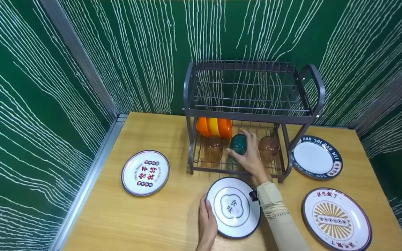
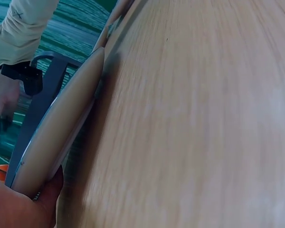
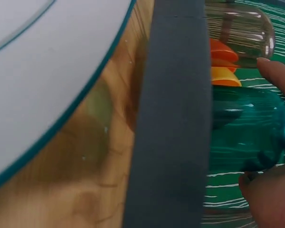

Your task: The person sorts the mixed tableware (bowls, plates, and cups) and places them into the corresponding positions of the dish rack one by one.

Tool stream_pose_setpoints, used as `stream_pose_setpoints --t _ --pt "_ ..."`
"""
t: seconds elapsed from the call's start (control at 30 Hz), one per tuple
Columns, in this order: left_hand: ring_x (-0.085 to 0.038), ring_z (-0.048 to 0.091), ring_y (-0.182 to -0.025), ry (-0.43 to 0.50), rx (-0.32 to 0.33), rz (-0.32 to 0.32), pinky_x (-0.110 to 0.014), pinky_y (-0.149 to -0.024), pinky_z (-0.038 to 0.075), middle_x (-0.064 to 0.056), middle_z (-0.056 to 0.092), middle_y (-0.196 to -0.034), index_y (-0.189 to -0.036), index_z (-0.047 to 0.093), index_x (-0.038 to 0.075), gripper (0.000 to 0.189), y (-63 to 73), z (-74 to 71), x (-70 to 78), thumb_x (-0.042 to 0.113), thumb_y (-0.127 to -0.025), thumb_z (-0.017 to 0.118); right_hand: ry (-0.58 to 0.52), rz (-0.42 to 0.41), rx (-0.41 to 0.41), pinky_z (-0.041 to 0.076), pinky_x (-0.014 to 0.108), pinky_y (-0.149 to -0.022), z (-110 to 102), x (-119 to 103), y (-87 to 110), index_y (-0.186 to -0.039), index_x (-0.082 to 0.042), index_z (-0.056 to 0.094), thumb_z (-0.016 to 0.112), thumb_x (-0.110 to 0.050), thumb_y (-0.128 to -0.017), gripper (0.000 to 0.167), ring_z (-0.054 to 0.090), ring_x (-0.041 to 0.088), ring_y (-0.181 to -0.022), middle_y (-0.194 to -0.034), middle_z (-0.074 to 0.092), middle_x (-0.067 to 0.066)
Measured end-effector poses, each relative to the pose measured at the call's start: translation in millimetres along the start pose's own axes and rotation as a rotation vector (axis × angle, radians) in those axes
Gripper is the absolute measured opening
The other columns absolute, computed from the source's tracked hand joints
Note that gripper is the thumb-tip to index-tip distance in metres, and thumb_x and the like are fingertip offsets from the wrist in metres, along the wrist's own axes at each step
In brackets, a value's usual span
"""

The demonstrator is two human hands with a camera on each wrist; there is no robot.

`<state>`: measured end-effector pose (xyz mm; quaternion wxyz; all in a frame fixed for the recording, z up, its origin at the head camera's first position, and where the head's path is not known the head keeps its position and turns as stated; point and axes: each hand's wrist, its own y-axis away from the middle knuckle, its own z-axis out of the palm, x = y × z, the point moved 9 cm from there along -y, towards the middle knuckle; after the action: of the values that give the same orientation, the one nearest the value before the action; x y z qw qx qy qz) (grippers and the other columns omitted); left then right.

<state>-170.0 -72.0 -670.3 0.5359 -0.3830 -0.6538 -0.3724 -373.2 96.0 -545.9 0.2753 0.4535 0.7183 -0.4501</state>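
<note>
A white plate [image 1: 236,226] with a dark rim and a flower-shaped mark is held by my left hand [image 1: 208,219] at its left edge. In the left wrist view that plate [image 2: 69,111] appears edge-on above the table, between thumb and fingers of the left hand [image 2: 19,204]. A green glass [image 1: 238,144] stands upside down on the rack's lower tier. Around its base my right hand [image 1: 251,157] spreads thumb and fingers. The right wrist view shows a gap between the index finger and the green glass [image 3: 249,128]; whether the thumb touches it I cannot tell.
The dark two-tier dish rack [image 1: 250,113] stands at the back. Orange and yellow bowls [image 1: 215,127] and brownish glasses [image 1: 213,150] share its lower tier. One plate [image 1: 145,190] lies left; a dark-rimmed plate [image 1: 314,157] and a sunburst plate [image 1: 352,216] lie right.
</note>
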Motion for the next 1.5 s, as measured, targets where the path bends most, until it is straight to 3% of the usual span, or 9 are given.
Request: stream_pose_setpoints --t 0.4,0.53,0.67,0.87,1.0,1.1,1.27,1.5 --pt "-0.037 0.049 -0.139 0.012 0.093 -0.048 -0.053 -0.117 0.034 -0.015 0.054 -0.15 -0.148 0.052 0.009 0.041 1.7 -17.5 -1.5 0.024 -0.113 0.038 0.014 -0.171 0.052 0.03 0.067 -0.115 -24 -40 20.3 -0.154 -0.006 0.04 0.085 -0.02 -0.086 0.083 0.033 0.032 -0.145 -0.159 0.032 0.017" --pt "-0.033 0.052 -0.136 0.026 0.125 -0.033 -0.05 -0.114 0.038 -0.012 0.056 -0.148 -0.147 0.055 0.013 0.041 2.8 -25.1 8.7 0.03 -0.112 0.041 -0.002 -0.172 0.068 0.025 0.071 -0.115 -34 -50 35.9 -0.154 -0.009 0.042 0.086 -0.018 -0.084 0.084 0.032 0.033 -0.146 -0.16 0.033 0.013" --pt "-0.031 0.053 -0.136 0.101 0.135 0.021 -0.043 -0.113 0.04 -0.012 0.055 -0.149 -0.147 0.055 0.012 0.041 1.5 -28.6 26.2 0.028 -0.112 0.043 -0.007 -0.166 0.067 0.023 0.074 -0.114 -43 -59 51.7 -0.155 -0.009 0.042 0.086 -0.016 -0.083 0.085 0.032 0.034 -0.146 -0.161 0.033 0.014" --pt "-0.035 0.048 -0.139 0.305 0.107 0.177 -0.027 -0.111 0.039 -0.024 0.052 -0.148 -0.144 0.052 -0.004 0.039 -4.1 -28.0 64.7 0.014 -0.112 0.042 -0.004 -0.153 0.037 0.028 0.066 -0.115 -55 -73 74.0 -0.156 -0.009 0.04 0.086 -0.014 -0.083 0.087 0.032 0.032 -0.148 -0.161 0.036 0.014" --pt "-0.02 0.054 -0.134 0.366 0.068 0.335 -0.024 -0.108 0.042 -0.032 0.054 -0.142 -0.139 0.051 -0.013 0.036 -4.1 -28.6 94.9 0.004 -0.11 0.04 -0.022 -0.141 0.012 0.033 0.047 -0.118 -60 -78 87.1 -0.157 -0.009 0.039 0.086 -0.013 -0.083 0.088 0.038 0.03 -0.145 -0.159 0.041 0.014" --pt "-0.008 0.055 -0.131 0.373 0.017 0.459 -0.027 -0.108 0.044 -0.034 0.056 -0.137 -0.136 0.051 -0.017 0.034 -2.7 -29.4 118.1 -0.002 -0.109 0.037 -0.09 -0.115 -0.005 0.035 0.033 -0.117 -65 -79 97.0 -0.157 -0.01 0.04 0.086 -0.01 -0.082 0.087 0.046 0.03 -0.14 -0.155 0.047 0.011" --pt "-0.01 0.059 -0.127 0.347 -0.086 0.624 -0.033 -0.102 0.05 -0.03 0.061 -0.132 -0.133 0.055 -0.014 0.033 -3.1 -29.7 151.4 -0.009 -0.107 0.035 -0.265 -0.037 -0.067 0.044 0.025 -0.108 -69 -79 112.0 -0.151 -0.009 0.05 0.079 0.002 -0.086 0.071 0.058 0.022 -0.129 -0.145 0.058 0.01" --pt "-0.016 0.066 -0.116 0.335 -0.235 0.794 -0.039 -0.09 0.057 -0.03 0.065 -0.126 -0.131 0.059 -0.01 0.038 -7.6 -22.2 184.2 -0.019 -0.101 0.038 -0.345 0.03 -0.13 0.061 0.032 -0.079 -72 -82 128.6 -0.138 0.004 0.058 0.068 0.007 -0.094 0.045 0.075 0.021 -0.091 -0.108 0.076 0.01"
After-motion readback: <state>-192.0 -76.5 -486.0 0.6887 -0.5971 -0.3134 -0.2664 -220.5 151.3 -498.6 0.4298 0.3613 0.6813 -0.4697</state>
